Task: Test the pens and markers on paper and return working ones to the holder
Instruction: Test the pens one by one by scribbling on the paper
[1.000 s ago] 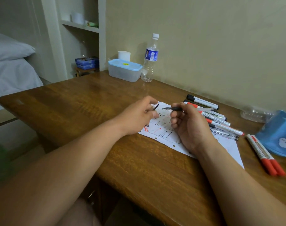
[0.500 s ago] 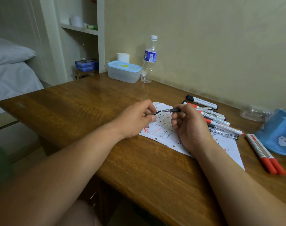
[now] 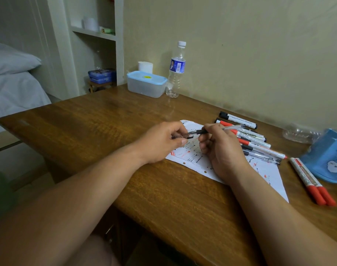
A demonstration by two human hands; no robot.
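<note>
my right hand (image 3: 219, 148) grips a clear pen (image 3: 221, 129) over the paper (image 3: 267, 169), tip meeting the black cap (image 3: 183, 137) my left hand (image 3: 161, 143) pinches.

A thin pen (image 3: 221, 130) with a clear barrel and black grip lies almost level in the fingers of the right hand (image 3: 224, 152). Its tip points at a small black cap (image 3: 183, 137) pinched by the left hand (image 3: 161, 144); whether tip and cap touch cannot be told. Under both hands' fingers the white paper (image 3: 269, 169) lies flat, covered with red and black strokes. Just behind the right fingers, black- and red-capped markers (image 3: 237, 120) and clear pens (image 3: 263, 157) lie in a heap. Farther right of these fingers two red-capped markers (image 3: 307, 177) lie side by side, near the blue holder (image 3: 328, 156).
</note>
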